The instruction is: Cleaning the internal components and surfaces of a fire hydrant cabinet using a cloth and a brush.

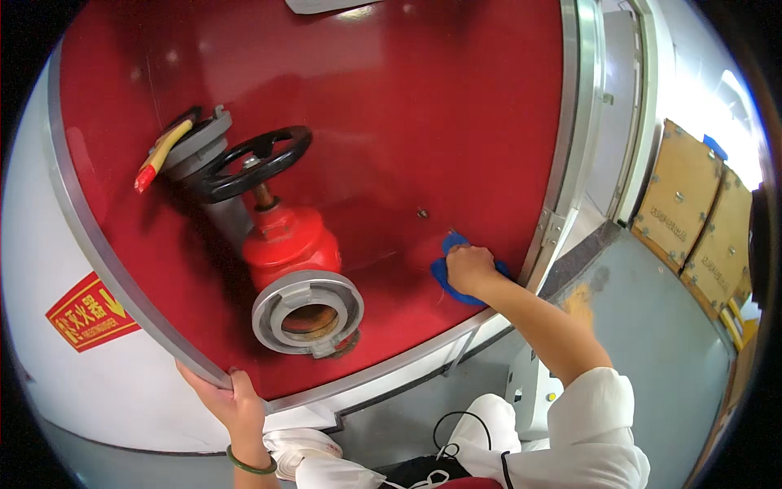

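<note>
My left hand (229, 397) grips the lower left corner of the metal frame (177, 342) around a red-lined fire hydrant cabinet. A green bangle is on that wrist. My right hand (470, 269) presses a blue cloth (449, 278) against the red back panel (397, 153), near the lower right side. Left of the cloth stands a red hydrant valve (290, 241) with a black handwheel (263, 162) and an open grey metal hose coupling (308, 313). Another grey coupling (201, 143) and a yellow-handled tool with a red tip (162, 153) are at the upper left.
A metal hinge (548, 227) joins the frame at right. A rolled white hose (302, 449) lies below my left hand. A white box with a yellow button (537, 391) stands on the grey floor (654, 330). Wooden crates (678, 195) are farther right. A red sign (91, 312) is on the white wall.
</note>
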Demonstrator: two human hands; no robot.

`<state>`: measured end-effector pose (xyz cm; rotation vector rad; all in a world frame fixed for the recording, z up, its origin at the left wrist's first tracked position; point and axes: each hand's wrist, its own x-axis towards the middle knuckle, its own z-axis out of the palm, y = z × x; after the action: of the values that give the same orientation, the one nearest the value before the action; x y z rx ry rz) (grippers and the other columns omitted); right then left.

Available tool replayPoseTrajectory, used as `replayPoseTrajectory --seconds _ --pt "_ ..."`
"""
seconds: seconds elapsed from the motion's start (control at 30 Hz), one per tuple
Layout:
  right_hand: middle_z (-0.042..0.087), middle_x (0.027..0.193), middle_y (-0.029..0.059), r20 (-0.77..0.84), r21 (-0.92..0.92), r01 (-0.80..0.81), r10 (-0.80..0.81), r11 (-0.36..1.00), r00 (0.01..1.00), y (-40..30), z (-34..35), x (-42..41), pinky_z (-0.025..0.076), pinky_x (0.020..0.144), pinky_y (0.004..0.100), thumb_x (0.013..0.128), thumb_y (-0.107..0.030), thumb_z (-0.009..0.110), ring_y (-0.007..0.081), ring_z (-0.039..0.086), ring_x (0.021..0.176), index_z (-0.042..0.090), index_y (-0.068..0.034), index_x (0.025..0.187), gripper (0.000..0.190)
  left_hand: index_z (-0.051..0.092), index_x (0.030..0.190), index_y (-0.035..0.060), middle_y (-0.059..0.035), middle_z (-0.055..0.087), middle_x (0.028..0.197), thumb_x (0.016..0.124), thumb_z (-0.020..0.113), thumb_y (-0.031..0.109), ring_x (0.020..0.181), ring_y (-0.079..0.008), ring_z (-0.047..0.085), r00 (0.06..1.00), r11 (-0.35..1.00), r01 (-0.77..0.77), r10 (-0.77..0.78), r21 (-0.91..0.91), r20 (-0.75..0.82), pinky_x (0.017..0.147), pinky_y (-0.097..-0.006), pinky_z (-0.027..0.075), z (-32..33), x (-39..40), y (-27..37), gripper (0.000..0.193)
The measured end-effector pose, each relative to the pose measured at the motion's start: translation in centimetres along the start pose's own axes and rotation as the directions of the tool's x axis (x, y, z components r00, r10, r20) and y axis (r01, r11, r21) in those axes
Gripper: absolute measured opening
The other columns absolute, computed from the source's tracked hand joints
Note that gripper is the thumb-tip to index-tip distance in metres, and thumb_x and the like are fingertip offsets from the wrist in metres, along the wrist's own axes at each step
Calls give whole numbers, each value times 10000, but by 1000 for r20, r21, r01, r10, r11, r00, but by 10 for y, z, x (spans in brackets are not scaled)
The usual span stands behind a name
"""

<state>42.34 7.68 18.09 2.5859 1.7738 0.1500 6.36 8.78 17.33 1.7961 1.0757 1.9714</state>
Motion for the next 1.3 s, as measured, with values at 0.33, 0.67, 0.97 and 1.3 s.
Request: replayPoseTrajectory --seconds 0.33,0.67,0.97,1.3 --pt "572 1004 225 -107 -2 369 -368 929 924 1 -23 -15 492 740 491 832 -174 496 386 600 903 523 -20 1041 261 217 1352 -39 -179 349 1301 647 401 -60 1205 -270 355 998 998 43 -41 -42 49 1042 -335 224 -3 1 -3 729" --pt "606 915 257 115 83 350 -358 933 927 -11 2 -32 483 736 463 729 -112 514 392 611 852 417 91 1049 391 221 1352 -44 -180 345 1309 650 403 -68 1198 -257 359 998 999 50 -50 -9 -34 1035 -328 230 -1 -6 -8 726" --pt "589 989 273 195 395 338 -437 854 878 -82 -12 10 471 791 438 823 -137 453 385 588 920 384 101 1206 457 219 1352 -49 -179 351 1305 647 401 -56 1188 -263 365 1000 999 16 -17 -49 -11 1032 -326 231 4 -6 -1 728" --pt "612 1004 178 -202 15 333 -324 943 924 -34 8 45 504 733 433 747 -129 572 332 616 907 637 -37 964 245 193 1352 -54 -190 311 1320 658 413 -53 1183 -270 351 1000 999 -23 23 31 -12 1009 -312 241 7 -6 2 728"
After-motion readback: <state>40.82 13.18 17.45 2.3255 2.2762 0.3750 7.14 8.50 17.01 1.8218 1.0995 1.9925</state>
